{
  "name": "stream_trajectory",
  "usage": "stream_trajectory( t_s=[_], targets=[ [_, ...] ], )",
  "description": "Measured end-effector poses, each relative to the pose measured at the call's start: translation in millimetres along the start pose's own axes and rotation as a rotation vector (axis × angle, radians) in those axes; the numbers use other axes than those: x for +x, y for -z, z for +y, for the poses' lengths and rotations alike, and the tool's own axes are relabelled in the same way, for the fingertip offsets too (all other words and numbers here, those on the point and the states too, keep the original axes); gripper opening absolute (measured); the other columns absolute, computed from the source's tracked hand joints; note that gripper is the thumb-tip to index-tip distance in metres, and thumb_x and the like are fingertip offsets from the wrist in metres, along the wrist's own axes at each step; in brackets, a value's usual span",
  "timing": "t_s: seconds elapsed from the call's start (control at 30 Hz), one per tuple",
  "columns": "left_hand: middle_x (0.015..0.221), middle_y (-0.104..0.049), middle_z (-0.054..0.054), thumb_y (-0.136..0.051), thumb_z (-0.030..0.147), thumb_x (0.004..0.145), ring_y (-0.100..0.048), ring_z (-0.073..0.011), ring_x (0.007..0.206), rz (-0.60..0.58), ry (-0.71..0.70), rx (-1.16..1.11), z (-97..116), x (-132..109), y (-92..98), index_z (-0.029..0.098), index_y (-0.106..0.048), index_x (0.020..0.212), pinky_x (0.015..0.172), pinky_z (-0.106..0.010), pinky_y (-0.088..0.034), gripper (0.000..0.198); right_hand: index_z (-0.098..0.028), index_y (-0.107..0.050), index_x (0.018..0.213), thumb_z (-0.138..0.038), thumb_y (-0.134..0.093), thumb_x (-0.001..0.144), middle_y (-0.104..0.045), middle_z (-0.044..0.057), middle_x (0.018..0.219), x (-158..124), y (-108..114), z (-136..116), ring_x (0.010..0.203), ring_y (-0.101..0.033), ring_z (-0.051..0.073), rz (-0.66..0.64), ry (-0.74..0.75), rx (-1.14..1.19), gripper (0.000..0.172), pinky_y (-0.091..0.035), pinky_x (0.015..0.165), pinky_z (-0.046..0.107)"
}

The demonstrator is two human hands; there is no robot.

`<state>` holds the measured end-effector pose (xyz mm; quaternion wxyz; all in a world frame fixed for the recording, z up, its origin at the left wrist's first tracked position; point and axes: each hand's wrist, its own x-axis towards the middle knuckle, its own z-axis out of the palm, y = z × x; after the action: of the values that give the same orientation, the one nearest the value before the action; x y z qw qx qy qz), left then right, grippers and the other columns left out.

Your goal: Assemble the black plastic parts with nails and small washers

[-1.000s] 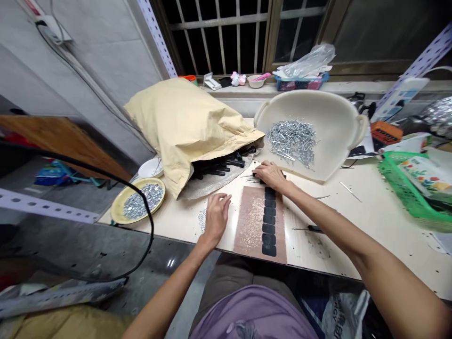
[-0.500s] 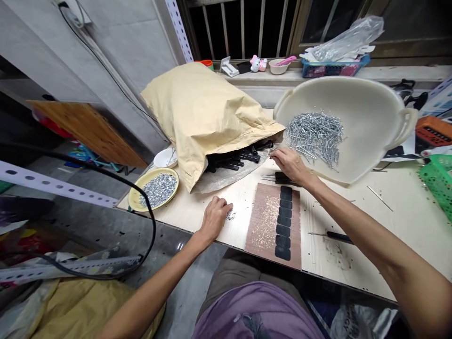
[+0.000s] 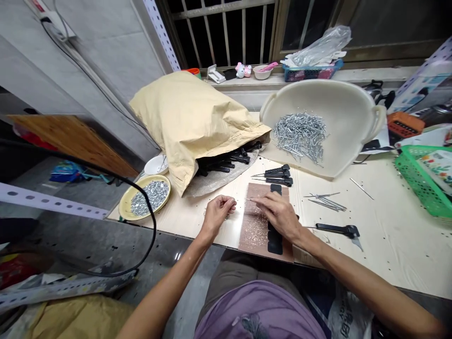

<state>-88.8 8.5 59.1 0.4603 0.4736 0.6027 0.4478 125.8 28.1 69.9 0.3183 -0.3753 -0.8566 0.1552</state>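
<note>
My left hand (image 3: 218,214) is over the table near its front edge, fingertips pinched on something too small to make out, above a little scatter of small metal bits. To its right, my right hand (image 3: 277,214) pinches a thin metal piece (image 3: 249,199) pointing left, above the brown board (image 3: 252,230). A column of black pads (image 3: 274,246) lies on that board, partly hidden by my right hand. Black-handled tools (image 3: 278,176) lie just behind the board. Loose metal rods (image 3: 326,202) and another black-handled tool (image 3: 335,229) rest to the right.
A yellow sack (image 3: 197,113) with black parts in its mouth stands behind. The large pale basin (image 3: 346,127) holds metal pins (image 3: 302,134). A yellow plate (image 3: 124,207) of small metal pieces is at left, a green basket (image 3: 416,176) at right. A black cable (image 3: 154,230) hangs at left.
My right hand has moved from beside the sack's mouth toward me, over the brown board, with a thin metal piece. My left hand has lifted slightly from the small bits. The view has shifted.
</note>
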Motion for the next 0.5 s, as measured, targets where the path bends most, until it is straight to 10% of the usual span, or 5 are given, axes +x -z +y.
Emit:
stream_trajectory(
  t_s=[0.2, 0.5],
  targets=[
    [0.071, -0.064, -0.003, -0.069, 0.035, 0.073, -0.058, -0.0093, 0.063, 0.001, 0.048, -0.403, 17.2, -8.8, -41.4, 0.010, -0.062, 0.082, 0.063, -0.022, -0.048, 0.027, -0.026, -0.063, 0.112, -0.022, -0.047, 0.091, -0.061, 0.004, 0.088, -6.7, 2.8, -13.4, 0.084, -0.052, 0.018, 0.001, -0.106, -0.101, 0.026, -0.045, 0.070, 0.028],
    [0.070, -0.065, -0.003, -0.074, 0.030, 0.069, -0.058, -0.0075, 0.061, -0.050, 0.085, -0.531, 27.2, -13.6, -54.5, 0.010, -0.064, 0.079, 0.063, -0.020, -0.048, 0.025, -0.029, -0.063, 0.110, -0.026, -0.046, 0.093, -0.060, 0.002, 0.088, -15.3, 15.7, -16.0, 0.083, -0.051, 0.016, 0.032, -0.143, -0.307, 0.025, -0.039, 0.063, 0.025]
  ],
)
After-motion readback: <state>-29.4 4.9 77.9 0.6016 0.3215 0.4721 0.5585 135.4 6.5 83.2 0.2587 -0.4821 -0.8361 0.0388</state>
